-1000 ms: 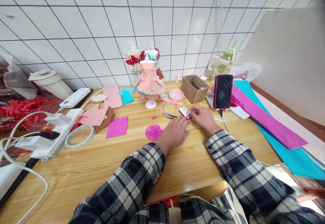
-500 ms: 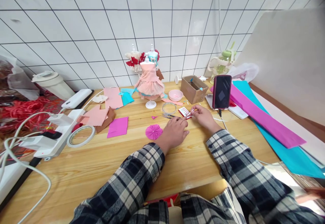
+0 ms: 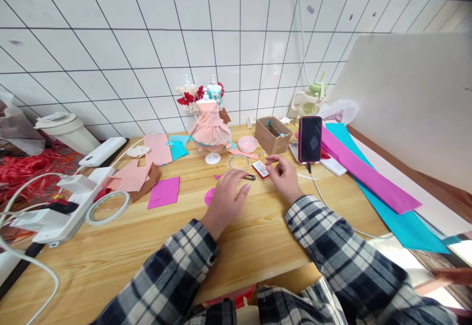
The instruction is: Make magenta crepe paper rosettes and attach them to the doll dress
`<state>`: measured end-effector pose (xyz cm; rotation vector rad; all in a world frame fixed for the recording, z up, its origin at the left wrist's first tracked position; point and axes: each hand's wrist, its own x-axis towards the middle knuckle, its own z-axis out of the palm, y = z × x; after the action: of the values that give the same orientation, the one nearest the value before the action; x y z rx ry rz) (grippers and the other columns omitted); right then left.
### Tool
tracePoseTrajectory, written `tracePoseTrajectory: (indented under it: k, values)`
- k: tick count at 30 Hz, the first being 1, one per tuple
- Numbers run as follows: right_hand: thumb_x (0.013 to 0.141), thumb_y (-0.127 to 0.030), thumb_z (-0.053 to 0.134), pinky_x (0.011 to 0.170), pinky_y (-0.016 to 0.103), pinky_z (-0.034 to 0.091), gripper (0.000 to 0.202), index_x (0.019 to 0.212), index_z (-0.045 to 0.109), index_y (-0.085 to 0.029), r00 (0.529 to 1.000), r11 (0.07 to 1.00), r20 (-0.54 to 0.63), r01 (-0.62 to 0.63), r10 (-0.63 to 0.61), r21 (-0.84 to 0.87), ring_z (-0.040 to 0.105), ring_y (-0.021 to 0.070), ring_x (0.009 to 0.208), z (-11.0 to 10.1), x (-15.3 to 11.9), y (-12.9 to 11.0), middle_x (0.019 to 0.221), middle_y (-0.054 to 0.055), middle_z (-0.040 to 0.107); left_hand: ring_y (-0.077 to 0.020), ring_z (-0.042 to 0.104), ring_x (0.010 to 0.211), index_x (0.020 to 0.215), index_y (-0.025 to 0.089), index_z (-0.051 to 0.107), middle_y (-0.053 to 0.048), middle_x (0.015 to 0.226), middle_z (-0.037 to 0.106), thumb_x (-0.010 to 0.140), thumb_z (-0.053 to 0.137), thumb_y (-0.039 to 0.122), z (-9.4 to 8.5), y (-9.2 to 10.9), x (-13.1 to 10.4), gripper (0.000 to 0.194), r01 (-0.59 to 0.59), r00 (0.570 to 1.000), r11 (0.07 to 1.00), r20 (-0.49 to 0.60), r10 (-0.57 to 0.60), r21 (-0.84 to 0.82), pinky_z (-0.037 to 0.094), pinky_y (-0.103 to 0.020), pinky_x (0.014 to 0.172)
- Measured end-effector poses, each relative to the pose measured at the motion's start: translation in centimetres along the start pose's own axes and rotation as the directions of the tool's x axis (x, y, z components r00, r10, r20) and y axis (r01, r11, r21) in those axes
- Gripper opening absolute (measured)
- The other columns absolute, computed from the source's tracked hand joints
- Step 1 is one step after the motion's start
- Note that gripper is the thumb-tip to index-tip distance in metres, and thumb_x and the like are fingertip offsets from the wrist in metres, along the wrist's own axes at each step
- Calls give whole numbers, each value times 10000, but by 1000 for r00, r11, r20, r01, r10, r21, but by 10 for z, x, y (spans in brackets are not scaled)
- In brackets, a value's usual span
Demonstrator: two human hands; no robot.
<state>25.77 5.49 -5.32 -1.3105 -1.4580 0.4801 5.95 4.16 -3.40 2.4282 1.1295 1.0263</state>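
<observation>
Fingers of the left hand are curving half-open by mid-frame scissors, likely stiff, best gripped mid-length; right hand: hold unclear.

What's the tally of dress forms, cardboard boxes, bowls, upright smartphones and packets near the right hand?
Miniature dress forms: 3
Cardboard boxes: 1
Pink bowls: 1
Upright smartphones: 1
Red-and-white packets near the right hand: 1
Total: 7
</observation>
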Motion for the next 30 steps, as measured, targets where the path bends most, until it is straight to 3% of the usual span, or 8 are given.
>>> tracePoseTrajectory:
  k: [5,10,15,21,23,26,28,30]
  values:
    - [802,-301,569,484,250,363,497,1269,398,-288,975,987,218,15,-49,157,403,91,490,72,-26,-41,1009,13,602,-223,464,1199,1158,227,574,-71,1219,578,915,441,322,-44,-33,-20,293,35,999,999,42,-35,-2,349,-426,1045]
    - [811,-339,572,481,244,356,423,1209,447,-276,970,970,244,-40,-20,239,388,88,487,115,-26,-58,976,8,589,-222,493,1151,980,217,641,-68,1116,623,905,455,321,-66,-56,-30,226,58,998,997,-30,-57,41,392,-413,1002]
    - [823,-320,535,496,240,373,324,1141,493,-270,950,913,310,-157,35,377,392,81,494,114,-27,-54,955,4,571,-211,515,1104,933,223,670,-53,1076,646,905,454,277,-66,-50,-31,224,28,1000,999,-3,-28,44,395,-397,989]
    - [783,-305,533,496,236,378,340,1117,520,-244,894,723,448,-306,-6,620,454,98,563,88,-23,-44,1007,35,583,-213,548,1013,844,207,678,-58,1006,636,878,485,280,-64,-43,-34,209,28,999,999,20,-29,36,428,-386,919]
    - [820,-295,484,559,264,421,330,1142,534,-248,916,794,398,-205,-51,573,509,127,653,80,-17,-41,1051,47,593,-210,559,984,828,201,673,-60,988,637,878,477,282,-64,-47,-34,217,50,998,998,40,-52,40,437,-381,898]
    - [824,-301,563,856,369,432,297,1117,604,-273,915,949,334,130,-227,287,540,198,979,71,-10,-42,1120,43,598,-208,565,952,808,196,667,-59,961,641,877,470,281,-63,-53,-33,226,53,996,995,66,-59,90,439,-380,880]
    - [816,-322,611,976,417,362,281,1094,640,-292,882,944,337,320,-330,86,490,225,1112,70,-10,-44,1167,39,589,-213,559,944,805,195,666,-59,944,644,870,471,271,-63,-55,-32,220,27,996,988,80,-39,152,429,-392,883]
    - [814,-329,626,1001,436,342,254,1064,664,-306,858,905,343,423,-383,-46,474,234,1137,71,-11,-47,1204,34,578,-220,551,948,818,197,669,-59,933,645,863,473,262,-64,-54,-31,212,-12,996,978,90,-7,206,418,-407,893]
